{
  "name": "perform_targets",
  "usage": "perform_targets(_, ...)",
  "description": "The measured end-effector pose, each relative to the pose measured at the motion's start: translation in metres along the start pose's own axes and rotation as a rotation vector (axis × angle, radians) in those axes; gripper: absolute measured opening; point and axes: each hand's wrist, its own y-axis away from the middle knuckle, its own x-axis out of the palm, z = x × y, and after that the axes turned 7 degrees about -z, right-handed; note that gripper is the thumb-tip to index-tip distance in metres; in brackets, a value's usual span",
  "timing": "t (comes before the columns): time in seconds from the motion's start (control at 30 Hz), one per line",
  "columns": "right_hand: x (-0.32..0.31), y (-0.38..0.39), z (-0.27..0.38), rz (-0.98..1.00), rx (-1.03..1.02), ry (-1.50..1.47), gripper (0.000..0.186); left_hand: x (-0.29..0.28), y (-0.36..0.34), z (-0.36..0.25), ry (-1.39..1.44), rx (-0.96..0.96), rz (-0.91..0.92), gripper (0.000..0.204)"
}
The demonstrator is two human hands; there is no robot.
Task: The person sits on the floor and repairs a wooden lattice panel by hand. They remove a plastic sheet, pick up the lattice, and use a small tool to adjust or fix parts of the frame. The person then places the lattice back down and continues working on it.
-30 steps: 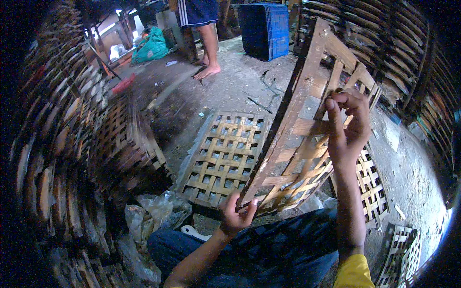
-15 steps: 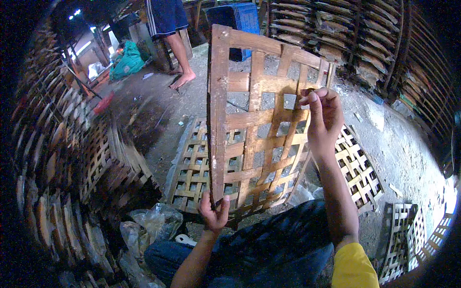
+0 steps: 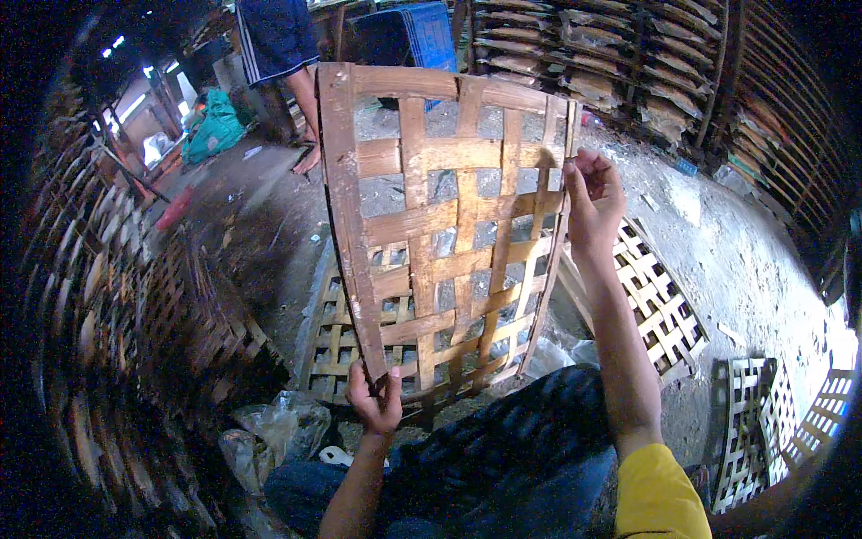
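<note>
A woven wooden panel (image 3: 465,212) stands nearly upright before the seated worker, raised above the dark trousers (image 3: 467,476). Flat, honey-coloured strips cross over and under one another, leaving roughly rectangular openings through which the floor shows. The left rail (image 3: 346,207) is broad, darker brown and flecked with pale marks; the right rail (image 3: 556,242) is narrower. Brightness varies across the weave, and shadow falls on its upper right part. The left hand (image 3: 375,404) grips the lower left corner between thumb and fingers. The right hand (image 3: 594,198), below a yellow sleeve (image 3: 660,494), has its fingers curled toward the thumb at the right rail, near the upper corner; whether they pinch the wood cannot be told. The grey floor (image 3: 669,211) is rough and littered with scraps, brightly lit at right. A similar lattice (image 3: 651,292) lies to the right, and further pale lattices (image 3: 745,440) stand at lower right. Crumpled clear plastic (image 3: 292,422) lies at lower left. In the background are a blue crate (image 3: 431,40), a green sack (image 3: 215,126), tall loaded racks (image 3: 602,54) and another person's bare leg (image 3: 305,99).
</note>
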Motion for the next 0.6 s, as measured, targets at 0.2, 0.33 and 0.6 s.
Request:
perform_targets(0.2,-0.005,0.000,0.004,0.007,0.133,-0.075,0.018,0.001,0.000,-0.005,0.010,-0.025,0.001,0.020)
perform_targets(0.33,-0.008,-0.003,-0.006,0.012,0.087,-0.105,0.016,0.002,-0.002,-0.012,0.035,-0.036,0.020,0.018)
perform_targets(0.6,-0.010,-0.006,-0.009,0.003,0.168,-0.077,0.012,-0.002,-0.004,-0.010,-0.056,0.020,0.019,0.025)
